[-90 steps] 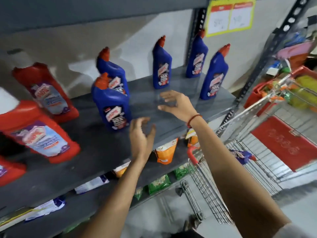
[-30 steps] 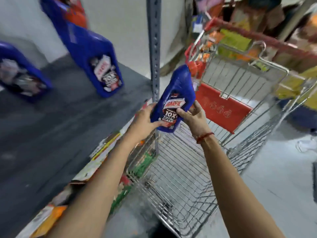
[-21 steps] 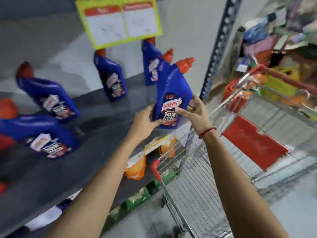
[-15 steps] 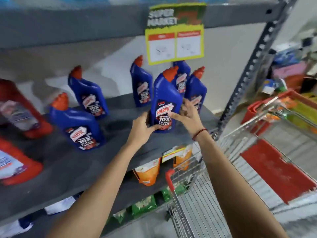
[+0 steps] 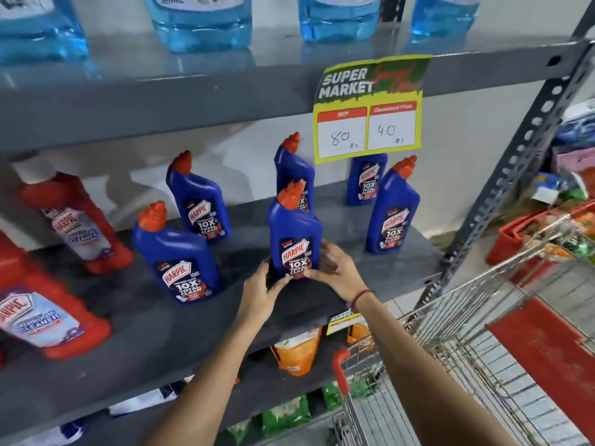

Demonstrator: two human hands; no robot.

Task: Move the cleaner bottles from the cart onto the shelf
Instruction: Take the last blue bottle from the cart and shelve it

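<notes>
A blue cleaner bottle (image 5: pixel 294 233) with an orange cap stands upright on the grey shelf (image 5: pixel 161 329). My left hand (image 5: pixel 262 291) grips its lower left side and my right hand (image 5: pixel 335 272) its lower right side. Several other blue bottles stand on the same shelf, one at the front left (image 5: pixel 177 259), one behind it (image 5: pixel 199 204), one directly behind the held bottle (image 5: pixel 294 165), and two at the right (image 5: pixel 392 210). The wire cart (image 5: pixel 483 358) stands at the lower right; I see no bottle in its visible part.
Red cleaner bottles (image 5: pixel 48 317) stand at the shelf's left end. Light blue bottles (image 5: pixel 199 20) fill the shelf above, where a yellow price sign (image 5: pixel 367 123) hangs. Orange pouches (image 5: pixel 299 352) sit on the shelf below. A slotted upright post (image 5: pixel 521 156) rises at the right.
Both hands carried the blue bottle from over the cart to the shelf and lowered it; it now stands on the shelf in front of another bottle.
</notes>
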